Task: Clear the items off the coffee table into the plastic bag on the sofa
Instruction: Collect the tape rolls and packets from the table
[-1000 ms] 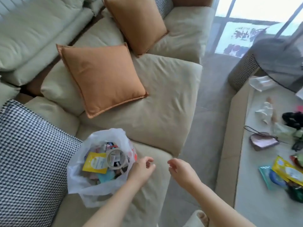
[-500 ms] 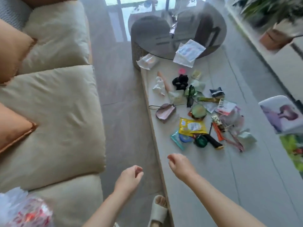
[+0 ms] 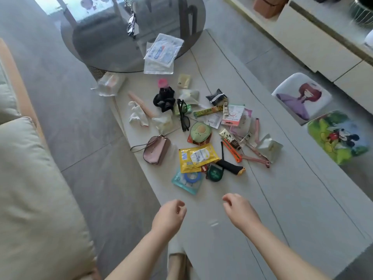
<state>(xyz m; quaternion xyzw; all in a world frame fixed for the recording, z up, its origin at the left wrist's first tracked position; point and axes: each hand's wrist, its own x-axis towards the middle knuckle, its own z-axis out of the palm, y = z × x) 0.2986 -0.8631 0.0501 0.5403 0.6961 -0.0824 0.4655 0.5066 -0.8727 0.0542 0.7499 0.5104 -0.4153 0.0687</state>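
white sachet (image 3: 213, 121) among coffee table (image 3: 282, 199) clutter reads "l'oreal".

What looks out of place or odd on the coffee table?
A white packet at the far end lies half on the round glass table, overhanging its rim. Crumpled tissues lie near the coffee table's sofa-side edge. Nothing looks spilled or broken.
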